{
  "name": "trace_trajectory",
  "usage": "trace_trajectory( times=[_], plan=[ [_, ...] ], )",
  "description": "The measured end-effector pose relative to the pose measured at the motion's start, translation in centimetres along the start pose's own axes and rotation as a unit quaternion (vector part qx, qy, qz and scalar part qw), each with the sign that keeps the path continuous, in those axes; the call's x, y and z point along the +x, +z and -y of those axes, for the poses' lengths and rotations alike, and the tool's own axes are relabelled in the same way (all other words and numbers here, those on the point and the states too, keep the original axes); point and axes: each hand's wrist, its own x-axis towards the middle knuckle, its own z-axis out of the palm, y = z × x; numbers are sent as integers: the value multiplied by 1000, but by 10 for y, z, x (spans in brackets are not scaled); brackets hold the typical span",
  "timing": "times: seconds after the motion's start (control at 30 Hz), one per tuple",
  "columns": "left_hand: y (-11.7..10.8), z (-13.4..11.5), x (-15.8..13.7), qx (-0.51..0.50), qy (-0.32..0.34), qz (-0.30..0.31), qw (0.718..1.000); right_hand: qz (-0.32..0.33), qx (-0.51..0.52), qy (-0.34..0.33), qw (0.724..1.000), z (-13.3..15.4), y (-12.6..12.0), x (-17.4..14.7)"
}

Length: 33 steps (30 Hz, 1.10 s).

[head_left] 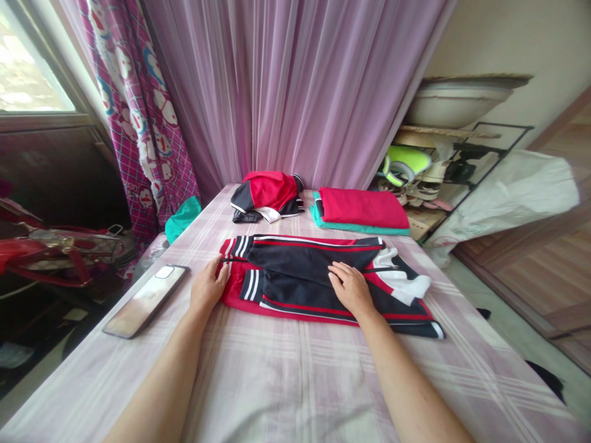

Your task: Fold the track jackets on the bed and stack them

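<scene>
A black, red and white zip jacket [300, 271] lies on the table with its collar to the right. Both sleeves are folded in along its body, their striped cuffs pointing left. At the red hem, my left hand [210, 284] is closed on the jacket's left edge, thumb over the cloth. My right hand [351, 288] rests flat on the dark sleeves near the chest, fingers stretched out. Just left of my left hand is a phone [146, 301], lying face down.
Behind the jacket lie a crumpled red and black garment [272, 194] and a folded red and teal stack [364, 209]. A checked cloth covers the table [286, 381]. Purple curtains [295, 92] hang at the back; a rack [489, 160] with a basin [462, 101] stands right.
</scene>
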Motion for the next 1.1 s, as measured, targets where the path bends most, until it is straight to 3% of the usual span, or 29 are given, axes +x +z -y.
trace_trajectory(
  times=[0.87, 1.1],
  plan=[
    [3, 0, 2, 21, -7, 10, 1000, -10, -4, -13, 1000, -3, 3, 0],
    [3, -6, 0, 148, -23, -28, 988, -21, 0, -20, 1000, -4, 5, 0]
  ],
)
